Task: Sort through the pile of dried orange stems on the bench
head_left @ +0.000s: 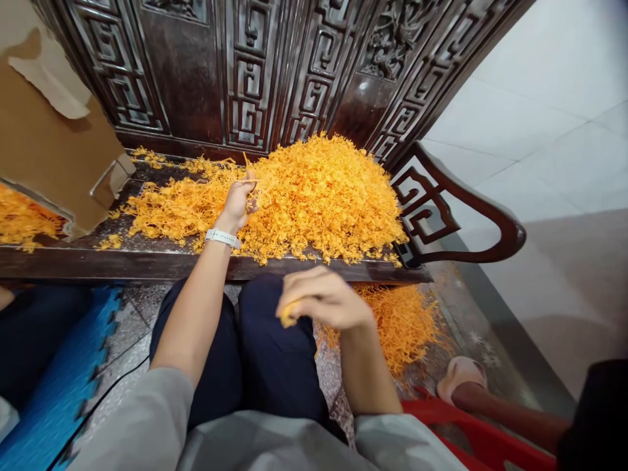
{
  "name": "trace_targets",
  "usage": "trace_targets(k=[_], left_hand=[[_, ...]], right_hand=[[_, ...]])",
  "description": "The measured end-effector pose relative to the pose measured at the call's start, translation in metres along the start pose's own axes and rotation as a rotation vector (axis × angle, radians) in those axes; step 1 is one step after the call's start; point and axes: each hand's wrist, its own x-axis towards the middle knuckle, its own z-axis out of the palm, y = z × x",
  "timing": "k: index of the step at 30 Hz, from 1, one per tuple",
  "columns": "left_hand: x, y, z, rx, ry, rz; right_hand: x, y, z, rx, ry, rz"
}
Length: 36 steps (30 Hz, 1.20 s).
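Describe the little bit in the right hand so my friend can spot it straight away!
Find the dark wooden bench heaped with orange pieces. In front of it, above dark blue trousers, is the right hand, pinching a small, blurry yellow-orange bit. Unlike the orange pieces piled on the bench, this bit shows up against the dark trousers.

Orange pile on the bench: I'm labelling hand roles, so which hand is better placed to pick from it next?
Probably the left hand: it is at the orange pile, strands in its fingers. The right hand is near the knee, short of the bench, holding a small orange piece.
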Motion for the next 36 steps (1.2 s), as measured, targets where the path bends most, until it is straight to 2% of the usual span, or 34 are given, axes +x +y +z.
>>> trace_targets(k=[1,3,5,6,8,10,13,15,17,20,23,25,28,31,33,35,36], left_hand=[[-0.004,0.003,0.001,-0.051,0.015,-0.019],[-0.012,0.009,0.005,-0.118,0.031,-0.027],[-0.019,0.014,0.009,-0.123,-0.017,-0.021],[-0.022,0.016,0.011,-0.105,-0.052,-0.017],[-0.027,0.018,0.014,-0.028,-0.142,-0.011],[-0.032,0.019,0.018,0.081,-0.258,0.010],[-0.037,0.019,0.021,0.229,-0.456,0.061],[-0.038,0.021,0.021,0.296,-0.555,0.086],[-0.039,0.023,0.018,0.342,-0.600,0.106],[-0.037,0.028,0.012,0.358,-0.597,0.135],[-0.035,0.028,0.008,0.326,-0.572,0.164],[-0.034,0.027,0.010,0.299,-0.550,0.183],[-0.036,0.024,0.018,0.272,-0.482,0.190],[-0.039,0.021,0.030,0.238,-0.366,0.163],[-0.040,0.018,0.035,0.251,-0.311,0.138],[-0.041,0.015,0.038,0.320,-0.312,0.116],[-0.041,0.014,0.039,0.358,-0.351,0.100]], right_hand=[[-0.003,0.002,-0.019,0.128,0.144,-0.033],[-0.005,0.011,-0.055,0.413,0.515,-0.157],[-0.002,0.025,-0.081,0.608,0.853,-0.220],[0.001,0.032,-0.087,0.635,0.966,-0.187],[0.010,0.047,-0.085,0.563,1.086,-0.044],[0.020,0.062,-0.070,0.399,1.093,0.126],[0.036,0.082,-0.048,0.136,0.967,0.272],[0.042,0.089,-0.042,0.063,0.933,0.268],[0.042,0.091,-0.043,0.090,0.977,0.209],[0.035,0.084,-0.047,0.141,1.026,0.133],[0.029,0.074,-0.050,0.168,0.986,0.114],[0.029,0.071,-0.050,0.170,0.982,0.125],[0.033,0.076,-0.051,0.124,1.056,0.144],[0.034,0.083,-0.051,-0.007,1.130,0.162],[0.031,0.085,-0.049,-0.159,1.122,0.181],[0.028,0.085,-0.047,-0.285,1.065,0.184],[0.025,0.085,-0.045,-0.323,1.027,0.174]])
